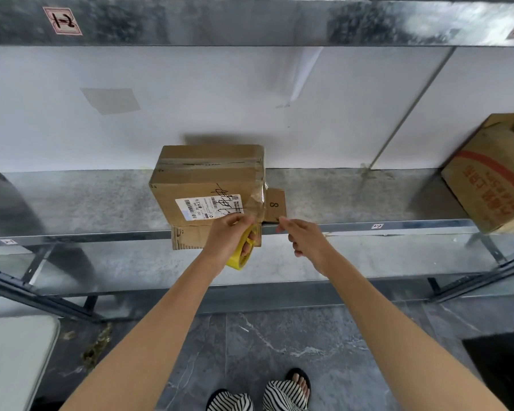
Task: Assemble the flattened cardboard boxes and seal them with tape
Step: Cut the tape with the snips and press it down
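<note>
A brown cardboard box (pixel 202 179) with a white shipping label stands on the metal shelf (pixel 353 197), taped across its top, with one flap hanging over the shelf's front edge. My left hand (pixel 229 235) grips a yellow roll of tape (pixel 242 253) just below the box's front right corner. A strip of clear tape (pixel 257 203) runs from the roll up that corner. My right hand (pixel 303 238) hovers beside the box's right flap, marked 8, its forefinger stretched toward the flap's lower corner and the other fingers loosely curled, holding nothing.
A larger cardboard box (pixel 493 176) with red print stands tilted at the shelf's right end. A lower metal shelf (pixel 131 265) lies under the hands. A white surface (pixel 12 360) is at bottom left. Grey tiled floor (pixel 279 345) lies below, with my feet in slippers.
</note>
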